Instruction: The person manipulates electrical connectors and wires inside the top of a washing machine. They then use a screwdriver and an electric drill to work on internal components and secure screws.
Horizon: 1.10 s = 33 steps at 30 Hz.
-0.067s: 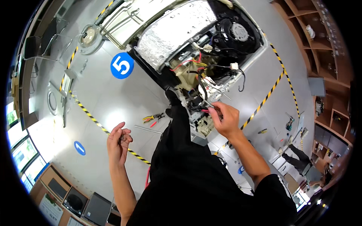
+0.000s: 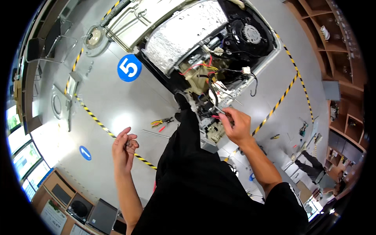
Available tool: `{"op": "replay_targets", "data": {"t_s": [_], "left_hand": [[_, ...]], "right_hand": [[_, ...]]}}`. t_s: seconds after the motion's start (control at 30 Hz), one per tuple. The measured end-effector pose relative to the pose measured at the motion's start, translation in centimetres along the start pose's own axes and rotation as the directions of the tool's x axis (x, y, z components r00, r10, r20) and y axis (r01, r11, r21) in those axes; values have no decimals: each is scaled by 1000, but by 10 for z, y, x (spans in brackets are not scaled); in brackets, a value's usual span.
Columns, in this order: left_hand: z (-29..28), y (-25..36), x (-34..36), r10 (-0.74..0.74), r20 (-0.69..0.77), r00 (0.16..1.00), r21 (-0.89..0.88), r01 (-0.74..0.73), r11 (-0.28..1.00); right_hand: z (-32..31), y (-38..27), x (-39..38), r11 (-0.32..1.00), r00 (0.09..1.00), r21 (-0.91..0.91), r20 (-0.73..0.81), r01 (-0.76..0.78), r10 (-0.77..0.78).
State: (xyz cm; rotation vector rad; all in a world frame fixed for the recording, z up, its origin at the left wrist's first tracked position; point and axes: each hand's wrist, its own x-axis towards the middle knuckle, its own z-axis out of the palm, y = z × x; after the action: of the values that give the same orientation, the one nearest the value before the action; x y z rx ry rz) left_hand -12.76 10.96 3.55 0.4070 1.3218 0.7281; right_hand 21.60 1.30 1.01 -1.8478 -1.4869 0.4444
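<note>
A partly stripped appliance (image 2: 184, 35) lies ahead of me, its silver foil-covered panel beside a black housing with a pale toothed wheel (image 2: 252, 34). Red, yellow and black wires (image 2: 210, 64) hang loose in its open side. Over the near corner, my right hand (image 2: 237, 125) pinches the end of a slim grey rod (image 2: 220, 110), close to a black cable and a small red part; what kind of tool it is I cannot tell. Well away on the left, my left hand (image 2: 124, 149) hovers above the floor, fingers curled around something small and dark that I cannot make out.
Pliers with yellow and red handles (image 2: 160, 123) and a thin metal bar (image 2: 155, 134) lie on the floor by my foot. Yellow-black tape (image 2: 274, 109) marks the floor. Removed ring-shaped parts (image 2: 57, 102) lie at left. Another person (image 2: 311, 166) is at far right.
The whole scene has shifted slightly to the right in view. Both hands keep nearly the same pose.
</note>
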Motion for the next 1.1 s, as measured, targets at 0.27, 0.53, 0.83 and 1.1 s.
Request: {"op": "replay_targets", "data": {"t_s": [0.27,0.53,0.83,1.1], "left_hand": [[17,37,38,-125,50,991,32,124,992],[36,74,131,-320,265,909,204,271,941],[28,118,220,-494,456,740,357,356,864],[33,140,249,-526,526,668,453,304,838]], "right_hand": [[4,-12,-1,876,899,217,24,-431,436],[3,-33,11,793,773,18,-209,-609,599],[38,-128,21,657,613,-34,-398,-753,682],[69,-147,89,516,385,498,-346,-697,855]]}}
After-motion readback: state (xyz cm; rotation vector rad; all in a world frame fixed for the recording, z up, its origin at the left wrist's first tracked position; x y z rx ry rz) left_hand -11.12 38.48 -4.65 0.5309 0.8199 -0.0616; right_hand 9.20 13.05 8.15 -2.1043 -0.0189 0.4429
